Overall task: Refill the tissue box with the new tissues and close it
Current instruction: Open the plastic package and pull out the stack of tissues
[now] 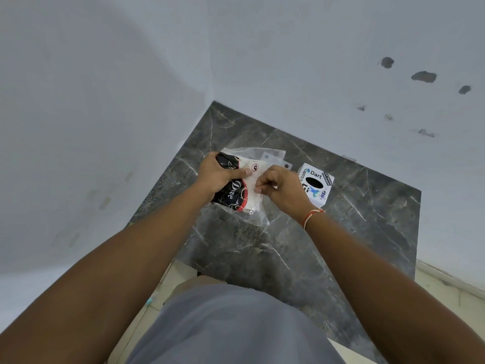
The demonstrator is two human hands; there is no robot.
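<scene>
Left hand (219, 174) clenched in a grip, right hand (282, 189) seemingly pinching

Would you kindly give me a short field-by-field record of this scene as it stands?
surface: dark marble table in a wall corner
tissue pack: clear plastic pack with a black and red label
left hand: grips the pack's label side
right hand: pinches the pack's plastic
tissue box: white, stickered, dark oval slot on top, right of the pack, untouched
</scene>
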